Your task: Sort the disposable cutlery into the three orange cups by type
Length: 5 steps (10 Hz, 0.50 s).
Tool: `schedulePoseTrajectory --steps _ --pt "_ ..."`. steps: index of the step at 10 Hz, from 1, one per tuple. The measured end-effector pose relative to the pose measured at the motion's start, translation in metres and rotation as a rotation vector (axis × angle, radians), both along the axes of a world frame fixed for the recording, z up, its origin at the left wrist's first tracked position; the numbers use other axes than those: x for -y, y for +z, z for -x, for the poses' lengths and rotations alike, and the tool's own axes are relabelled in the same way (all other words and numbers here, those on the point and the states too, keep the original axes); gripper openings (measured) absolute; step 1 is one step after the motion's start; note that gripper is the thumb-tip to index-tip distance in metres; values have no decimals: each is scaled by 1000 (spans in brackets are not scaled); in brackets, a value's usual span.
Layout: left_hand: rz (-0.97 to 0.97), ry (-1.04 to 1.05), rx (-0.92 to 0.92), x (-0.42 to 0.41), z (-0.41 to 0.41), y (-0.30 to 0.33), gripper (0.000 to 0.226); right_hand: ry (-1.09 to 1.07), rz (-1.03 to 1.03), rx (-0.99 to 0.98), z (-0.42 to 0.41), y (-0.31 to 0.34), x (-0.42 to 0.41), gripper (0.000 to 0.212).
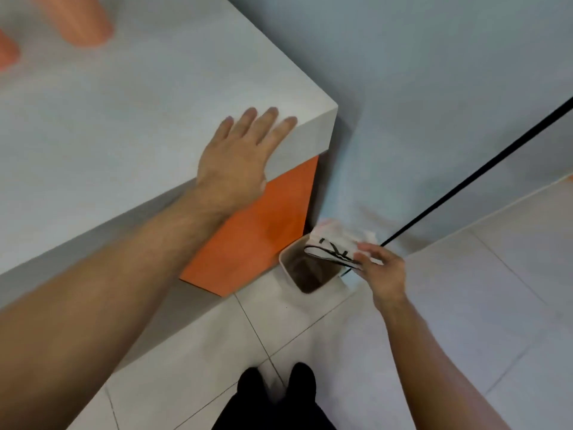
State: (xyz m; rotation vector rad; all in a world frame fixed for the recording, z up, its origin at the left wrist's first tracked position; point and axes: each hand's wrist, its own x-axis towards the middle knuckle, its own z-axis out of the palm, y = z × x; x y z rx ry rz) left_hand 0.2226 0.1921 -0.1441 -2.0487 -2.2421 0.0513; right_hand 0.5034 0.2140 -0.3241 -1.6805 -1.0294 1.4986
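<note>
Resting far left of hand [240, 156], cup [83, 20]

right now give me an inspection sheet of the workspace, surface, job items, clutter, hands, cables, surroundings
surface: pale tabletop, bare near this corner; orange panel below its edge
job's things: two orange cups blurred at the far left edge; a third cup and the cutlery not in view
clutter: white wrapper with black markings held over a small bin on the floor
hands: left hand flat, fingers spread, on the table corner; right hand pinching the wrapper above the bin
cables: nothing seen for certain; a black line runs along the wall, cable or seam unclear
surroundings: pale blue wall, light tiled floor, person's dark shoes at bottom
</note>
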Motion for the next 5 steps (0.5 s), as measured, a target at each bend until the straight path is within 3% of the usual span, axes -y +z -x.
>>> schedulePoseTrajectory --steps 2,3,5 --pt "-123 -54 -154 -28 6 -15 77 -166 163 119 19 -138 -11 22" --pt "-186 -67 -153 -27 4 -19 70 -151 223 134 32 -192 -21 23" --pt "-221 -65 -82 -26 2 -18 67 -107 401 188 45 -244 -24 31"
